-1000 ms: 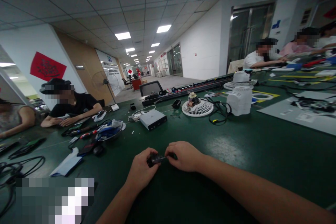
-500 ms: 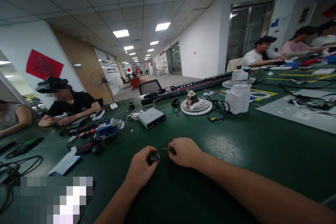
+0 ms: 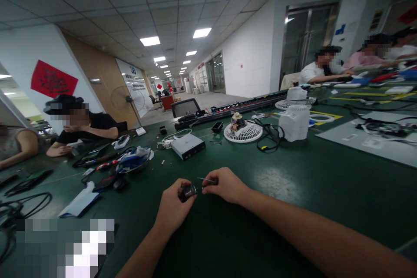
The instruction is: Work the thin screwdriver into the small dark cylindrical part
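Observation:
In the head view, my left hand (image 3: 174, 204) is closed around a small dark, rounded part with a shiny end (image 3: 189, 191); its exact kind is not clear. Just to the right, my right hand (image 3: 228, 186) pinches a thin metal rod (image 3: 206, 179), whose free end points left toward the dark part. A narrow gap separates the rod from that part. Both hands are held over the green table (image 3: 228, 243). My right fingers partly hide the rod's other end.
Beyond my hands lie a silver drive box (image 3: 187, 144), a small black tray (image 3: 217, 127), a white fan grille with a motor (image 3: 243, 132) and a white housing (image 3: 295, 124). Tools and cloth (image 3: 133, 160) lie to the left. A grey board (image 3: 374, 134) is at right. Co-workers sit around the table.
My right hand has risen slightly and turned, so the thin rod shows more and tilts up to the left. My left hand has shifted a little, still holding the dark part.

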The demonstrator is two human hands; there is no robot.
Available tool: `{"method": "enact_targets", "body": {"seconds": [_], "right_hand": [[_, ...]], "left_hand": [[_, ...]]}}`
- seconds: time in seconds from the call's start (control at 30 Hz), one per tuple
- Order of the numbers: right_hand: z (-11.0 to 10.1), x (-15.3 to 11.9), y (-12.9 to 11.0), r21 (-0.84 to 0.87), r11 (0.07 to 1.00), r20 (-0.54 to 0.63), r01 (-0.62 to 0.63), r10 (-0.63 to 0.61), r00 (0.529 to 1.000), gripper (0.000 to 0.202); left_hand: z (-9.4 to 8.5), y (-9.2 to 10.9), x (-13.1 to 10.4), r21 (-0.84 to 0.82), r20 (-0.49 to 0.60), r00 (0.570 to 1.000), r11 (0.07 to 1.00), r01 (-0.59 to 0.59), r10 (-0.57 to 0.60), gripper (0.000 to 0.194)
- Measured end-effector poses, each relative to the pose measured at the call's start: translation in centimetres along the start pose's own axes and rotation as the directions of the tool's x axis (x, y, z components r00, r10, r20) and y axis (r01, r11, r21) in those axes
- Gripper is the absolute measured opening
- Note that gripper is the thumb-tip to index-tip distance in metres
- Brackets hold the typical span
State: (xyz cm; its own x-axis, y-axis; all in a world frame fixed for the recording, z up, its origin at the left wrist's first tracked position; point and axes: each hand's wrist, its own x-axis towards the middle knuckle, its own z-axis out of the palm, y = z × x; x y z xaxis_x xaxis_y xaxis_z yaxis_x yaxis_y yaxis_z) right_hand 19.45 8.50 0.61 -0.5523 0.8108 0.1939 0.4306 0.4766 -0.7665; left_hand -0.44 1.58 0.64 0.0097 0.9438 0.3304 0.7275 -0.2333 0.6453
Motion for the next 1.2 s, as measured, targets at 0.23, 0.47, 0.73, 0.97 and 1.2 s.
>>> {"method": "enact_targets", "body": {"seconds": [0.23,0.47,0.73,0.97,1.2], "right_hand": [[0.3,-0.4,-0.9,0.094,0.979,-0.081,0.181,-0.174,0.981,0.01],[0.4,-0.6,-1.2,0.055,0.96,-0.1,0.274,-0.267,0.958,0.008],[0.5,-0.2,-0.4,0.116,0.953,-0.093,0.278,-0.269,0.959,0.005],[0.8,-0.5,-0.8,0.109,0.963,-0.107,0.245,-0.234,0.966,0.012],[0.9,-0.3,-0.3,0.147,0.988,0.041,0.054,-0.061,0.997,0.018]], "left_hand": [[0.0,0.8,-0.5,-0.052,0.04,0.996,0.996,-0.076,0.078,0.025],[0.2,1.3,-0.8,-0.079,0.051,0.995,0.993,-0.083,0.087,0.026],[0.2,1.0,-0.8,-0.148,0.05,0.992,0.983,-0.104,0.112,0.025],[0.2,0.8,-0.8,-0.138,0.052,0.984,0.977,-0.159,0.168,0.024],[0.3,0.5,-1.1,-0.075,0.085,0.951,0.954,-0.291,0.297,0.02]]}}
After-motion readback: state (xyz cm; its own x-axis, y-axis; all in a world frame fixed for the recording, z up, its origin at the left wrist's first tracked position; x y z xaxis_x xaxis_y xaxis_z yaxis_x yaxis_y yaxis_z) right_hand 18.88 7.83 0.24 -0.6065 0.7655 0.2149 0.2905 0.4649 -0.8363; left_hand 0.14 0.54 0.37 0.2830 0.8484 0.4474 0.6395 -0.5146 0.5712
